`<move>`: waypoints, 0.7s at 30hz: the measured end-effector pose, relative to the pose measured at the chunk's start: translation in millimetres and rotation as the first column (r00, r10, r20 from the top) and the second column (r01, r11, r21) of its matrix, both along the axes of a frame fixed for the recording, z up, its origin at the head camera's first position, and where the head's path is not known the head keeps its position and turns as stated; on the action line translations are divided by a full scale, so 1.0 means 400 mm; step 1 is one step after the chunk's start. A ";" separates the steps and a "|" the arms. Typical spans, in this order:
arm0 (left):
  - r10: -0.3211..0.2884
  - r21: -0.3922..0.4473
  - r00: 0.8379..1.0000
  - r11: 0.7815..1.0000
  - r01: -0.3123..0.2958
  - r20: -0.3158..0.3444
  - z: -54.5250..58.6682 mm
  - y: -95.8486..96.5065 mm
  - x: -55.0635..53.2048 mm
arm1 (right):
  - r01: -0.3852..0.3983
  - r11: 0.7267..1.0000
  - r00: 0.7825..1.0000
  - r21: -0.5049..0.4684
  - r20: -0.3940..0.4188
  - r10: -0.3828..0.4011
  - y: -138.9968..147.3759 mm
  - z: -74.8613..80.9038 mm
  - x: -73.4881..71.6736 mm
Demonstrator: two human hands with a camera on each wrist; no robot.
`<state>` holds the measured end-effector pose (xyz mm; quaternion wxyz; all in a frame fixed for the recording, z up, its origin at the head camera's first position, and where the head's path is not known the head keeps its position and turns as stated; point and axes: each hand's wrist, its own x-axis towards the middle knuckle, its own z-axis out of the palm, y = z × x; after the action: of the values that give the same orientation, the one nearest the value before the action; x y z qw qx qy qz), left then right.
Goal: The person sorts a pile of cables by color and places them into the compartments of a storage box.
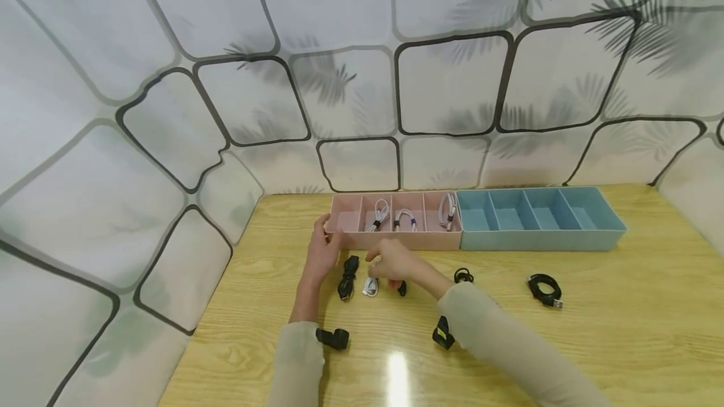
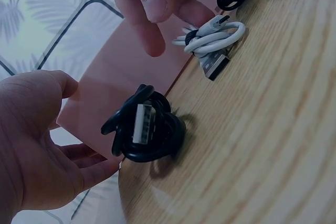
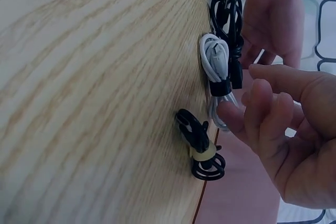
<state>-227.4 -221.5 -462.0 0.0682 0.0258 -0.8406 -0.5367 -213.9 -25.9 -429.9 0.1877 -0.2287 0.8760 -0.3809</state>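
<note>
My left hand (image 1: 321,255) grips the left end of a pink divided box (image 1: 418,242), its thumb and fingers on either side of the corner. My right hand (image 1: 398,260) hovers in front of the box, fingers loosely bent, fingertips right at the end of a coiled white USB cable (image 3: 215,61) on the table. To the left of that cable lies a bundled black USB cable (image 1: 347,278), in front of the left hand. Another black cable (image 3: 197,135), tied with a tan band, lies on the other side and is partly covered by the right hand in the head view.
White cables (image 1: 447,211) sit in three of the pink box's compartments. A blue divided box (image 1: 537,242) adjoins it on the right. Farther right lies a coiled black USB cable (image 1: 545,290); another black cable (image 1: 463,275) is near the right sleeve. A patterned curtain (image 1: 356,165) stands behind.
</note>
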 end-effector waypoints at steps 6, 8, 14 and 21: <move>-0.002 -0.012 1.000 1.000 0.002 -0.003 -0.003 -0.001 -0.001 | 0.013 0.999 1.000 0.042 -0.020 -0.012 -0.010 -0.003 0.005; 0.000 -0.009 1.000 1.000 0.000 -0.003 -0.002 -0.001 -0.001 | 0.014 0.998 0.999 0.060 -0.041 -0.012 -0.013 -0.005 0.006; 0.004 -0.011 1.000 1.000 -0.004 -0.004 -0.004 -0.002 -0.002 | 0.023 0.992 0.991 0.121 -0.137 -0.007 -0.020 -0.014 0.010; 0.005 -0.026 1.000 1.000 -0.006 -0.025 -0.005 -0.002 -0.002 | 0.066 0.989 0.987 0.133 -0.154 -0.045 -0.029 -0.017 0.015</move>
<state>-228.1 -222.2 -463.9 0.0803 0.0205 -0.8466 -0.5258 -207.9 -37.3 -436.7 0.1257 -0.2189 0.9178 -0.3063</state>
